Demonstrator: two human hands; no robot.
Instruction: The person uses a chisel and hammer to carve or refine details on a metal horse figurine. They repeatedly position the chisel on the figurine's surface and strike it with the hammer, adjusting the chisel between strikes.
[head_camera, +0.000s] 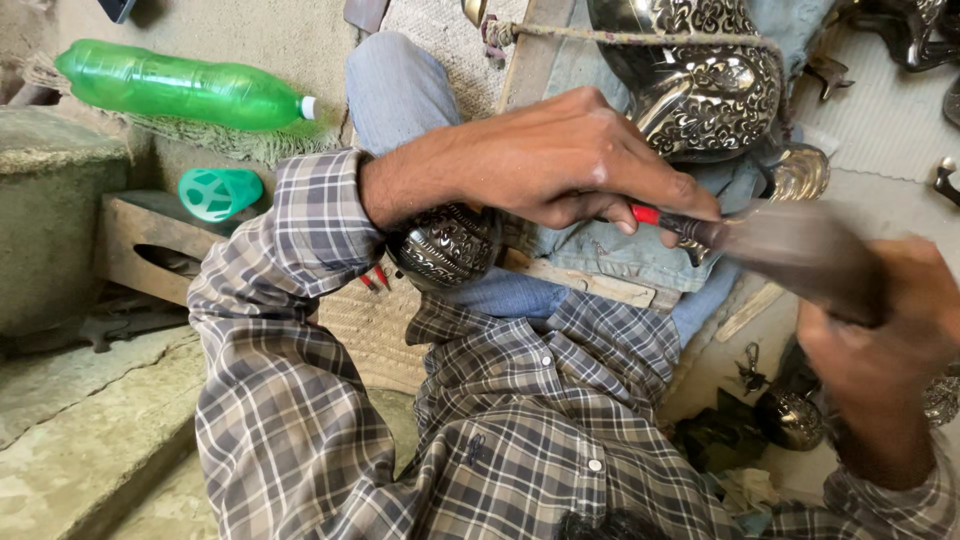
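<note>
Left hand (570, 160): closed around a thin tool with a red band (668, 222), pinched between fingers and thumb.
Right hand (885, 320): gripping a blurred dark mallet (800, 250), just right of the tool.
Engraved metal vessel (705, 75): just above the left hand.
Green bottle (180, 85): well left of both hands.

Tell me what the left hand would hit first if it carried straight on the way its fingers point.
The left hand points rightward, pinching a red-banded tool. Straight on, it would likely first meet the blurred dark mallet held by the right hand, though depth is unclear.
</note>
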